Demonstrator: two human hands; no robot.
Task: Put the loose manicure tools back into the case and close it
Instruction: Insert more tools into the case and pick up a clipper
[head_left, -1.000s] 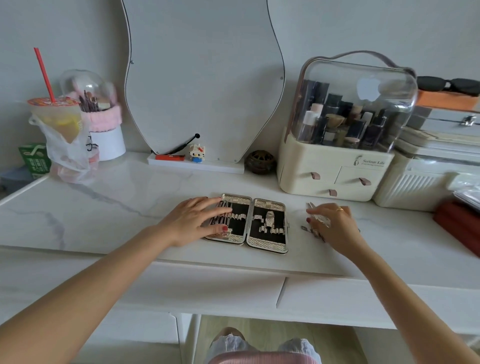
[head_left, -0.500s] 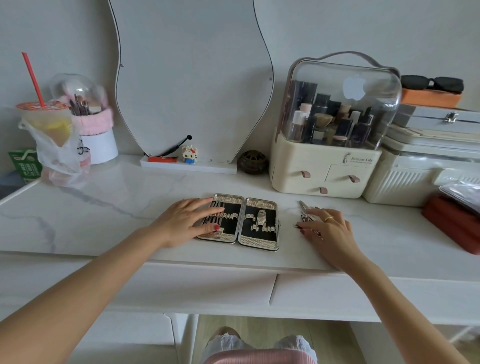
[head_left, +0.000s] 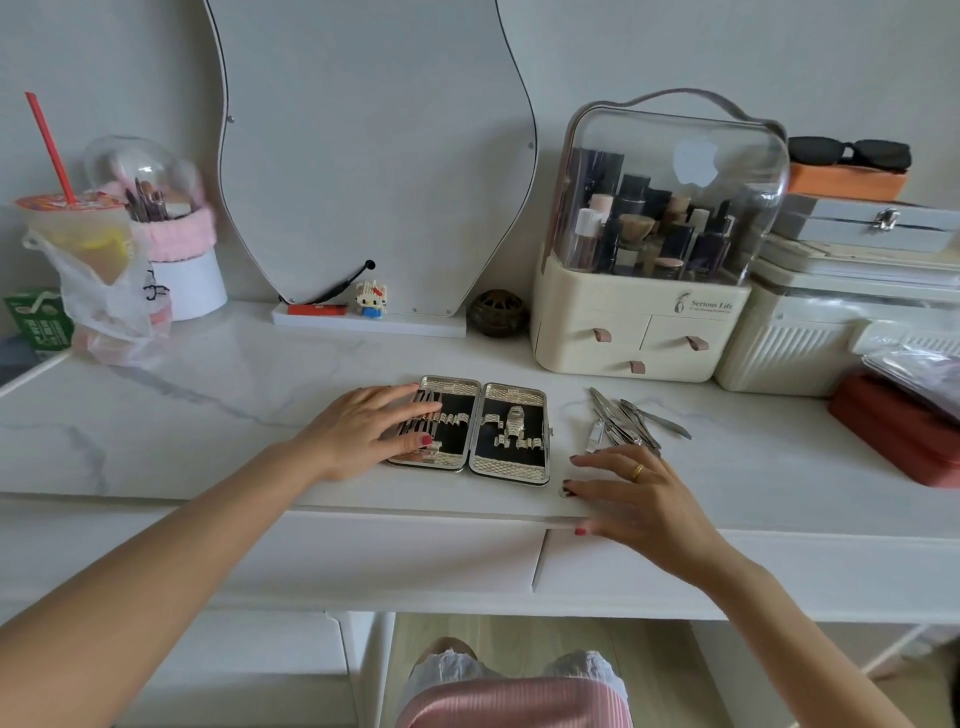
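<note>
Case sits open flat near the front edge of the marble desk, both halves lined in black with little metal clips, and from my remote seat I see it dead centre. Left hand lies palm down on the left half with fingers straight and spread, the thumb with its red nail resting near the bottom of that half, so it's flat and holding nothing that I can make out. Loose manicure tools lie in a small heap at roughly 3 o'clock from the case, close by but apart from it, thin steel pieces fanned toward the back. Right hand is at about 6 o'clock from that heap, right at the desk's edge, fingers stretched wide and relaxed, gold ring showing. There's a tiny bit of metal at one fingertip, but I can't tell if it's pinched or just lying there. Further back at 1 o'clock from the case stands a cream cosmetics organiser with a clear dome, and at 11 o'clock a curvy mirror.
</note>
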